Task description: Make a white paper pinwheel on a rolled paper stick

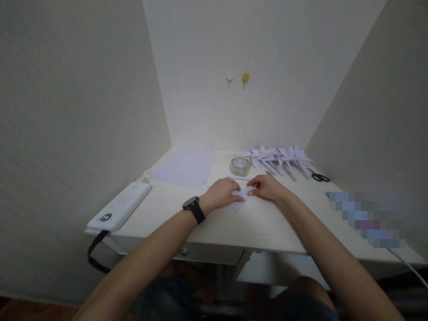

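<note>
A small piece of pale paper lies on the desk between my hands, partly hidden by the fingers. My left hand, with a black watch on the wrist, has its thumb and fingers closed on the paper's left side. At the right side, the thumb and fingers of my right hand pinch the same piece. Just beyond the hands lies a thin rolled paper stick. A roll of clear tape rests flat behind it.
Paper pinwheels are heaped at the back right, near black-handled scissors. Flat paper sheets lie at the back left. A white device with a black strap sits on the left edge. Walls enclose the desk.
</note>
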`<state>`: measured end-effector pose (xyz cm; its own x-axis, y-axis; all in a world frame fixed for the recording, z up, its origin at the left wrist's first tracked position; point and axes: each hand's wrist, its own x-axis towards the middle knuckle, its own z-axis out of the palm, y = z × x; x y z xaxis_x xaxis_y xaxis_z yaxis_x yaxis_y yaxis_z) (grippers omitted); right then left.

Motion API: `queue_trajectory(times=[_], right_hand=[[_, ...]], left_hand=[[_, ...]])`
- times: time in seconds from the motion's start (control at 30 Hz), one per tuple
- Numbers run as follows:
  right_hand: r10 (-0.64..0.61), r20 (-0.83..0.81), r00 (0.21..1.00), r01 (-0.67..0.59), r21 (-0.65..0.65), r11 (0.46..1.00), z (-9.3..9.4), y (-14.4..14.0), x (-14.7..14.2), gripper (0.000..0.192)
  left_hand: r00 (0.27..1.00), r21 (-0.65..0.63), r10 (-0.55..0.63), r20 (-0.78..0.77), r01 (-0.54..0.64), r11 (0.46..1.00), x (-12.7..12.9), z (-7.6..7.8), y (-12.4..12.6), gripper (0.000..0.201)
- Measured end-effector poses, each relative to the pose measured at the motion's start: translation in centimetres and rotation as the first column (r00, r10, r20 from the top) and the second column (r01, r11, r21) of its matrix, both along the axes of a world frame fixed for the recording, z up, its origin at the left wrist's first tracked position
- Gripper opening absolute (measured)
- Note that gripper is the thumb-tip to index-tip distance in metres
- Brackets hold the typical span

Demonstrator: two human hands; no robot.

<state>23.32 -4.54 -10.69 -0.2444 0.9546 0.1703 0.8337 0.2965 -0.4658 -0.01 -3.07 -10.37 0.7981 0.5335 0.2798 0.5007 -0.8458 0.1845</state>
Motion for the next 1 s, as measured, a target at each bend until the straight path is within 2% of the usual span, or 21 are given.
queue_trajectory(times=[0.17, 0.27, 0.43, 0.57, 0.7, 0.8, 0.9, 1.0], right_hand=[[0.073, -0.153, 0.986, -0.089, -0.099, 0.991, -0.5, 0.5, 0.9, 0.039], [0.082, -0.195, 0.977, -0.106, -0.118, 0.987, -0.7, 0.5, 1.0, 0.039], [0.064, -0.163, 0.985, -0.08, -0.097, 0.992, -0.6, 0.4, 0.9, 0.026], [0.041, -0.176, 0.984, -0.058, -0.094, 0.994, -0.6, 0.4, 0.9, 0.024], [0.055, -0.279, 0.959, -0.084, -0.093, 0.992, -0.5, 0.3, 0.8, 0.026], [0.074, -0.373, 0.925, -0.141, -0.155, 0.978, 0.0, 0.1, 0.7, 0.033], [0.09, -0.374, 0.923, -0.18, -0.213, 0.96, 0.4, -0.2, 0.7, 0.037], [0.084, -0.307, 0.948, -0.143, -0.178, 0.974, 0.2, -0.3, 0.5, 0.034]], left_hand=[[0.997, 0.0, -0.052, -0.06, 0.052, 0.999, -0.2, 0.6, -0.4, 0.077], [0.993, -0.006, -0.071, -0.095, 0.071, 0.997, -0.2, 0.9, -0.6, 0.087], [0.993, -0.007, -0.052, -0.11, 0.051, 0.999, -0.3, 1.2, -0.8, 0.084], [0.99, -0.002, 0.012, -0.142, -0.012, 1.0, -0.5, 1.3, -0.6, 0.093], [0.986, -0.016, 0.001, -0.166, -0.003, 1.0, -0.6, 1.5, -0.4, 0.098], [0.982, -0.02, -0.028, -0.189, 0.024, 1.0, -0.8, 1.6, -0.3, 0.102], [0.978, -0.017, -0.052, -0.201, 0.049, 0.999, -1.0, 1.7, -0.3, 0.095], [0.978, -0.019, -0.082, -0.19, 0.079, 0.997, -0.9, 1.6, -0.4, 0.084]])
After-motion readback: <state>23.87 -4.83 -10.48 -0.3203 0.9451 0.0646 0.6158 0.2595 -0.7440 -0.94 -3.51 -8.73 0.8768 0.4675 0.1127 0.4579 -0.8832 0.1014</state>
